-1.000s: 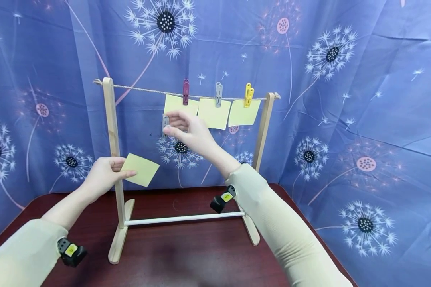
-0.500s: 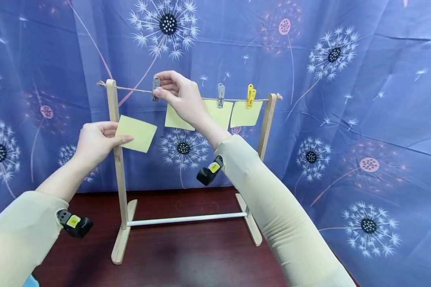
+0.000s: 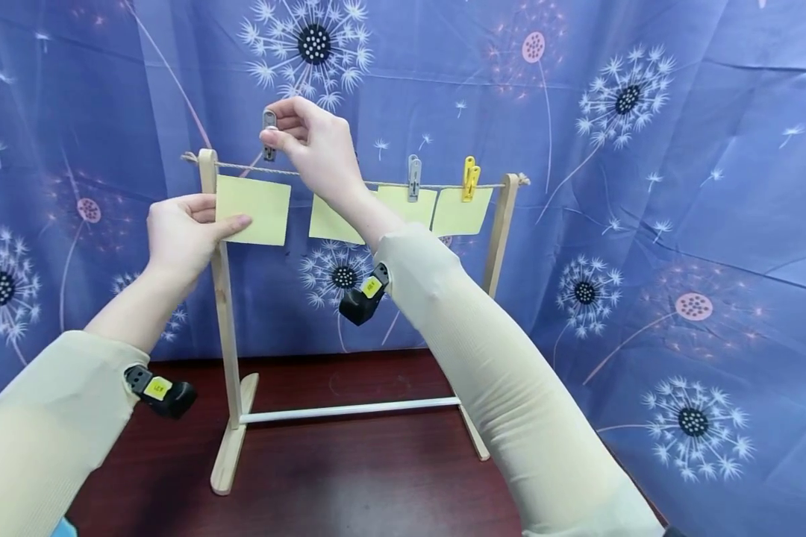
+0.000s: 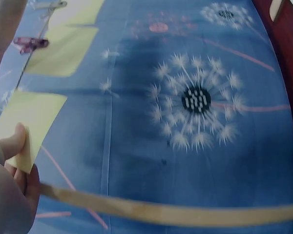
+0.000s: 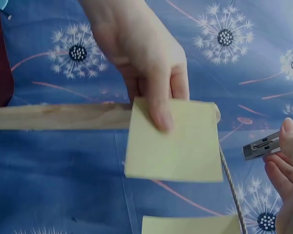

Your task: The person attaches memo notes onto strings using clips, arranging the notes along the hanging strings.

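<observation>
My left hand [image 3: 183, 235] pinches a square yellow paper note [image 3: 262, 201] by its left side, thumb in front. The note's top edge lies close to the rope [image 3: 269, 170], beside the left post. Above the rope, my right hand [image 3: 322, 149] pinches a grey clothespin [image 3: 269, 134] between thumb and fingers. In the right wrist view the clothespin [image 5: 259, 147] is apart from the note [image 5: 178, 151] and the rope. Farther right hang three more notes [image 3: 403, 205], clipped by a maroon clothespin [image 4: 31, 44], a grey clothespin [image 3: 413, 179] and a yellow clothespin [image 3: 470, 179].
The rope runs between a left wooden post [image 3: 223, 313] and a right wooden post [image 3: 501, 231]. A white bar [image 3: 349, 410] joins their feet on the dark red table [image 3: 349, 477]. A blue dandelion-patterned curtain [image 3: 645, 224] stands behind and to the right.
My left hand has raised the note up to the rope and levelled it. My right hand has carried the grey clothespin up and left, from below the rope to above it.
</observation>
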Demonstrator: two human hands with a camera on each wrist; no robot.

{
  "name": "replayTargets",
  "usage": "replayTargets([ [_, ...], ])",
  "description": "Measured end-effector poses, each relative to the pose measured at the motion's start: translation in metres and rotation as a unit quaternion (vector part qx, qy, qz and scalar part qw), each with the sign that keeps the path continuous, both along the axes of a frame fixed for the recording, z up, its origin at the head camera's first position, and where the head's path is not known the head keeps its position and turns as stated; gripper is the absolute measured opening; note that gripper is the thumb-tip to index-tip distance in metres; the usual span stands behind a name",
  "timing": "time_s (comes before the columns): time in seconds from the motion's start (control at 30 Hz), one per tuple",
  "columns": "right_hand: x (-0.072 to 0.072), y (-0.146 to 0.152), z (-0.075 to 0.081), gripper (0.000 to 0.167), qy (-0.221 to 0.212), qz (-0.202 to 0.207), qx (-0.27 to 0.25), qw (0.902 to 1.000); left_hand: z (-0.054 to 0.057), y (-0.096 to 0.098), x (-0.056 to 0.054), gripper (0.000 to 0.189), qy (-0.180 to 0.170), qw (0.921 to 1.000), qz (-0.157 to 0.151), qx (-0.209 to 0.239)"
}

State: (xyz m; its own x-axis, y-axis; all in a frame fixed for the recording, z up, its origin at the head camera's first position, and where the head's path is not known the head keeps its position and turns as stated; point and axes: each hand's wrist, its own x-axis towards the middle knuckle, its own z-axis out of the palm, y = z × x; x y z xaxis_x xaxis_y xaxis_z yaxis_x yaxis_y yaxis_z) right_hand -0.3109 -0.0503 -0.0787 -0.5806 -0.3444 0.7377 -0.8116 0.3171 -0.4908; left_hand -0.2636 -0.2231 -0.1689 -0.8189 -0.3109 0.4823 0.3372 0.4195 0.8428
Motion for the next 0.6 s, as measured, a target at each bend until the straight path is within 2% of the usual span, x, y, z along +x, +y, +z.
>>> replayTargets([
  [0.17, 0.006, -0.006, 0.002, 0.026, 0.018, -0.013, -0.013, 0.9997, 0.0, 0.013, -0.003, 0.055, 0.005, 0.9988, 0.027, 0.04],
  [0.33, 0.008, -0.01, 0.002, 0.023, 0.018, -0.026, -0.005, 0.9995, -0.002, 0.021, -0.006, 0.051, 0.007, 0.9979, 0.045, 0.045],
  [0.6, 0.003, -0.013, -0.004, 0.016, 0.015, -0.047, 0.01, 0.9987, -0.011, 0.031, -0.011, 0.046, 0.008, 0.9969, 0.065, 0.045],
])
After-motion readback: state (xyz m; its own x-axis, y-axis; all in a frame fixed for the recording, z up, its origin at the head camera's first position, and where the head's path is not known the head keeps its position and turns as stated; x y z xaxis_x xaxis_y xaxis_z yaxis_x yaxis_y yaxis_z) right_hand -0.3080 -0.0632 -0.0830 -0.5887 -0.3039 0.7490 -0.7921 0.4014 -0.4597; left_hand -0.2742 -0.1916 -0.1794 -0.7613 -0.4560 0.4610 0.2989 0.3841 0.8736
